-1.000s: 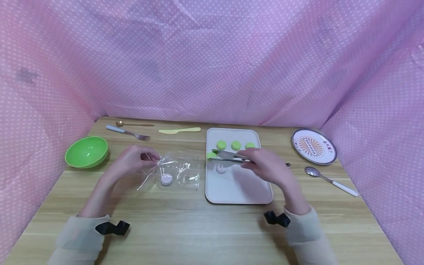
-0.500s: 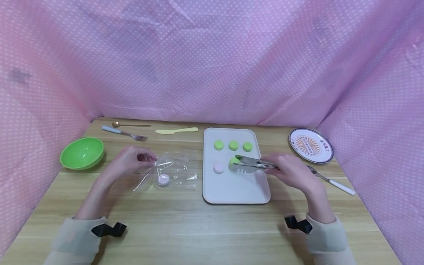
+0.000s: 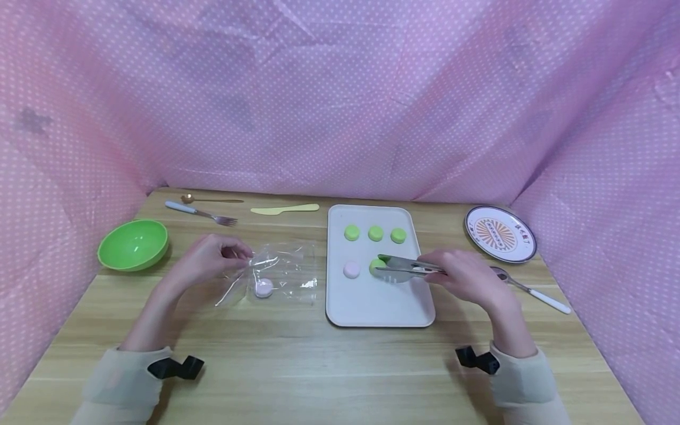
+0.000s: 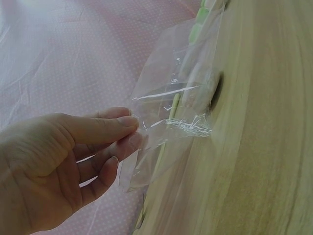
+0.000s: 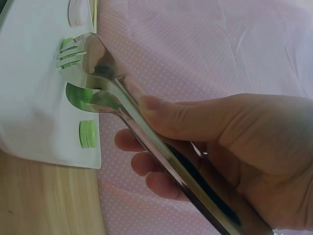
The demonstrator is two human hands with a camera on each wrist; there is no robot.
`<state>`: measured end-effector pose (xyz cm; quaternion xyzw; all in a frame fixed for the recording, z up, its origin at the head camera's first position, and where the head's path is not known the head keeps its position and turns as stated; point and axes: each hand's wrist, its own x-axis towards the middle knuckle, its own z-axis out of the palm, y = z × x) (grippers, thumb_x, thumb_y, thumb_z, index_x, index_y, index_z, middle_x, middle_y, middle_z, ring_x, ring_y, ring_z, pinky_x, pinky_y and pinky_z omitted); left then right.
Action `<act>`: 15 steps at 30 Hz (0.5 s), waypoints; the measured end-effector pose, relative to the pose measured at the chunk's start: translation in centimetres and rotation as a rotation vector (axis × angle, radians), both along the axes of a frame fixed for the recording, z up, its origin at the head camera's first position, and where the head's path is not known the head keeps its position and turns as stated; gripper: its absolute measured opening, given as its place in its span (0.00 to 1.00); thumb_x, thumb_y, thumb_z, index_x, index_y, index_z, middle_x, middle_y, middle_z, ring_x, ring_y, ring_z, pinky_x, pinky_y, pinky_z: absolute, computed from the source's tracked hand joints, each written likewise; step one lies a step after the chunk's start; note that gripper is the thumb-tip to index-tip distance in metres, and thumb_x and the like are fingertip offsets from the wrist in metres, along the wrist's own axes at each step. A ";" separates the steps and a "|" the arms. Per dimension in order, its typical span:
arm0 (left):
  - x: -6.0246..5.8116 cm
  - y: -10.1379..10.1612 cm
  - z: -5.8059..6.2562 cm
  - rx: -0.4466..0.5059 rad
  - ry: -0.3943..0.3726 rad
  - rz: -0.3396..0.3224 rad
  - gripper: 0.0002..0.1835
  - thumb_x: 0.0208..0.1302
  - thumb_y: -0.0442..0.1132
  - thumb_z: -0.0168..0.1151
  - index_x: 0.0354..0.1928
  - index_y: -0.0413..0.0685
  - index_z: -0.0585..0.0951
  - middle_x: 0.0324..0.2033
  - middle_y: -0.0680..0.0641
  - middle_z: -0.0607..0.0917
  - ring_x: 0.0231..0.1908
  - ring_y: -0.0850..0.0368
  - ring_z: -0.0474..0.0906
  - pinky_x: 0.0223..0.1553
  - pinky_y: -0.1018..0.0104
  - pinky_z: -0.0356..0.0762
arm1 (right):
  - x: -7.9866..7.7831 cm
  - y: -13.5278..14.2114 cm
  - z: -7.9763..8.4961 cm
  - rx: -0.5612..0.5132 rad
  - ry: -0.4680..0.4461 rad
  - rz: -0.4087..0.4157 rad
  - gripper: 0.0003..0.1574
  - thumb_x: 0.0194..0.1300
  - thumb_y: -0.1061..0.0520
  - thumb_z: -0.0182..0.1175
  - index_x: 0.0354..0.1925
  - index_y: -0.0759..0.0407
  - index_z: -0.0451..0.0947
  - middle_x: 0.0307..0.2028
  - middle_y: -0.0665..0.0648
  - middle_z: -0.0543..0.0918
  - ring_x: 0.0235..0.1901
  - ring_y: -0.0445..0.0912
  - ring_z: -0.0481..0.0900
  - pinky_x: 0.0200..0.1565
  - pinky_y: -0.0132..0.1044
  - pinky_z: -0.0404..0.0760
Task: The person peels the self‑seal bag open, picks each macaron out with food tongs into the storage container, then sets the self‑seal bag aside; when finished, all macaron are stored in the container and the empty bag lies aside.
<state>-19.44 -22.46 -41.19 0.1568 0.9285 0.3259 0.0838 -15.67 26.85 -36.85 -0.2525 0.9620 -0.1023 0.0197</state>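
Note:
My left hand [image 3: 216, 260] pinches the edge of a clear plastic bag [image 3: 292, 271] between thumb and fingers. A pale pink macaron [image 3: 264, 288] shows through the bag's lower left part. In the left wrist view the bag [image 4: 166, 103] stretches away from my fingertips. My right hand [image 3: 467, 277] grips metal food tongs [image 5: 146, 132], one end slotted like a fork, the other spoon-shaped. Their ends are around a green macaron [image 3: 375, 266], partly hidden, over the white tray [image 3: 372, 307]. To its left on the tray lies a pale pink macaron [image 3: 351, 270].
Three green macarons, the middle one [image 3: 375, 233] included, line the back of the tray. A green bowl [image 3: 133, 245], a fork [image 3: 202, 213], a small gold spoon [image 3: 212, 200] and a yellow knife [image 3: 284, 209] lie leftward. A patterned plate [image 3: 501, 234] and spoon [image 3: 531, 289] are at right.
My right hand has moved right, and the tongs have carried the green macaron from the tray's left edge to right of the pink one. My left hand stays at the bag.

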 end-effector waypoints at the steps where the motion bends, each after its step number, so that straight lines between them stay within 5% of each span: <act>1: 0.0 0.0 0.0 -0.001 0.002 0.000 0.09 0.55 0.39 0.68 0.39 0.53 0.85 0.26 0.54 0.84 0.28 0.60 0.77 0.27 0.70 0.75 | 0.0 0.0 0.0 0.002 0.001 0.000 0.17 0.56 0.53 0.67 0.46 0.49 0.82 0.35 0.44 0.86 0.32 0.37 0.80 0.36 0.39 0.78; 15: 0.0 -0.1 0.0 0.007 -0.001 -0.004 0.09 0.55 0.39 0.68 0.40 0.52 0.85 0.25 0.54 0.84 0.27 0.61 0.77 0.26 0.70 0.75 | 0.0 -0.2 -0.1 0.009 0.002 0.000 0.17 0.57 0.52 0.67 0.47 0.49 0.82 0.35 0.43 0.85 0.31 0.36 0.79 0.34 0.37 0.77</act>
